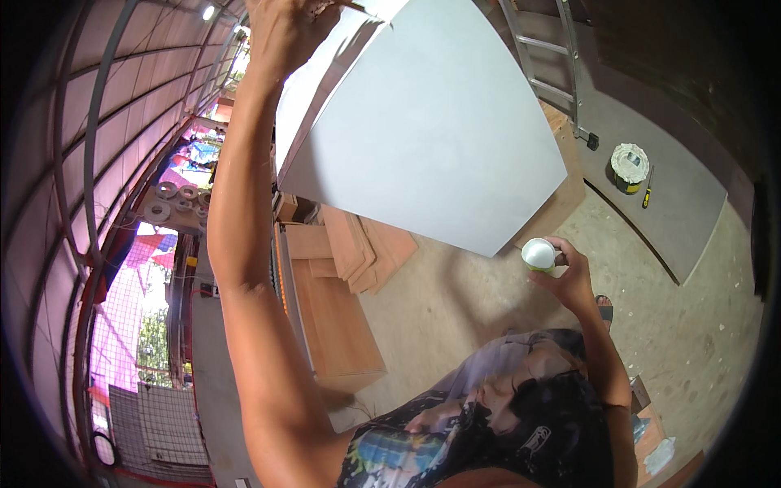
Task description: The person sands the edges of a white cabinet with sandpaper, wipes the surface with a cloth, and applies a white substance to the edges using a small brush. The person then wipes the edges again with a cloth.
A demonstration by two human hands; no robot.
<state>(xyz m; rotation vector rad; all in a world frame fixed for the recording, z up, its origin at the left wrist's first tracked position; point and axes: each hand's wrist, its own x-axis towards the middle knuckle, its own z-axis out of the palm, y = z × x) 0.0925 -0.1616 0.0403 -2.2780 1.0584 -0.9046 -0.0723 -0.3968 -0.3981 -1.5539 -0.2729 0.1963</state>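
Observation:
My left hand (286,31) is raised at the top edge of the head view, fingers closed round a thin dark tool (368,11). The tool reaches to the upper edge of a large white panel (439,114); its exact kind is partly cut off by the frame. Low on the right, my right hand (572,275) grips a small white and green cup (538,254) from its right side. The cup is upright, with something white inside. It sits just below the panel's lower right corner, apart from it.
An aluminium ladder (547,45) stands behind the panel. To the right, a white-lidded bucket (630,165) and a yellow-handled screwdriver (647,193) lie on a grey board (687,211). Brown boards (370,248) and a wooden box (338,313) stand below the panel.

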